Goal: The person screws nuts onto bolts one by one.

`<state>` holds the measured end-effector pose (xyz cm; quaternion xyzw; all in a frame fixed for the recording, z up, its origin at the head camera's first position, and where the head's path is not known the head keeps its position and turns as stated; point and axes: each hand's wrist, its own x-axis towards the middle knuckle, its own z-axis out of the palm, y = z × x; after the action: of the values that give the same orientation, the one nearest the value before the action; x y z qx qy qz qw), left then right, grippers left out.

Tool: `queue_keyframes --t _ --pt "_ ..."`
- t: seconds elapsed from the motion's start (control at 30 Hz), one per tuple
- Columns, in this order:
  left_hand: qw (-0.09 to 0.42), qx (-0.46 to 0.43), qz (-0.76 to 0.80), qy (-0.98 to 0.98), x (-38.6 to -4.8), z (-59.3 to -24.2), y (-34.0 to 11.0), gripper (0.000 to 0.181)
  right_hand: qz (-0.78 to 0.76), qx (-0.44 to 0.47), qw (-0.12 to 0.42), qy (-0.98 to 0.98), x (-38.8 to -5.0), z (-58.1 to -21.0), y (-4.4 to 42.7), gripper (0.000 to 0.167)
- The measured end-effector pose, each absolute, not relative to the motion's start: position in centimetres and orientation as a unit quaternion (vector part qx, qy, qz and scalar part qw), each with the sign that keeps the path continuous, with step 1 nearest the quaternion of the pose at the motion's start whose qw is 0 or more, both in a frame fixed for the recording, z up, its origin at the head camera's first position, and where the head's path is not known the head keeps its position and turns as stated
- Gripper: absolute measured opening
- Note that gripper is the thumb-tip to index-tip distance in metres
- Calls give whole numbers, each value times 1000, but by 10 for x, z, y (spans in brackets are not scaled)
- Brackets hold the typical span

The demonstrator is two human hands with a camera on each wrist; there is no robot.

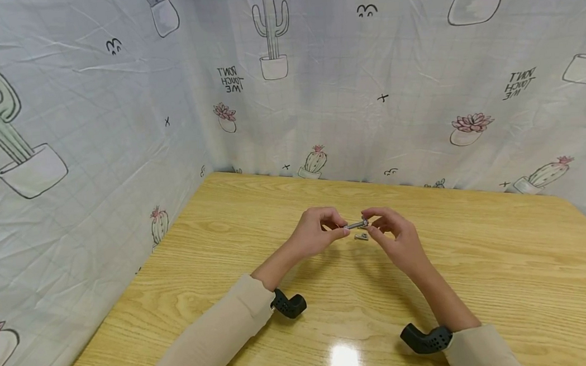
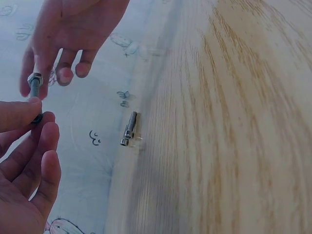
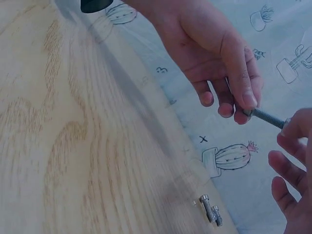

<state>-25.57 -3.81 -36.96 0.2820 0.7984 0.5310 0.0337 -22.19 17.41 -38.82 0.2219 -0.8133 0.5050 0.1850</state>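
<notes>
Backdrop: pale cloth [image 1: 339, 107] printed with potted cacti, hanging behind the table's far edge and along its left edge.
Table: light wood-grain table [image 1: 505, 271], with a bright glare spot towards the person.
Bolt: threaded bolt [image 3: 268, 118], held above the table, nearer the far edge than the person's sleeves [image 1: 217, 339] and well in from the far left corner; it spans the gap between the hands.
Nut: hex nut [image 2: 35, 78], at the bolt's right-hand end; how far it is threaded on, I cannot tell.
Left hand: left hand [image 1: 317, 232], thumb and fingertips pinching the bolt's other end, apparently the head.
Right hand: right hand [image 1: 399, 238], finger and thumb pinched about the nut.
Loose pieces: two metal bolts [image 3: 207, 208] side by side on the table, just below the hands, towards the far edge.
Thread start: best with the nut square to the shank; a tilt would likely cross the threads.
Grip split: the left pinch should stay firm while the right rolls the nut in short turns.
Binding: probably wiser to back off and realign than force it.
Drop risk: working low over the table would help catch a slipped nut.
</notes>
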Motion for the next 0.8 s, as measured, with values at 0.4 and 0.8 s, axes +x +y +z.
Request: queue_keyframes --t 0.4,0.8 --pt "27 285 527 800 -256 -370 -37 7 498 229 203 -811 -208 -370 164 23" --pt "35 279 528 801 -256 -368 -37 9 483 196 195 -831 -221 -386 174 21"
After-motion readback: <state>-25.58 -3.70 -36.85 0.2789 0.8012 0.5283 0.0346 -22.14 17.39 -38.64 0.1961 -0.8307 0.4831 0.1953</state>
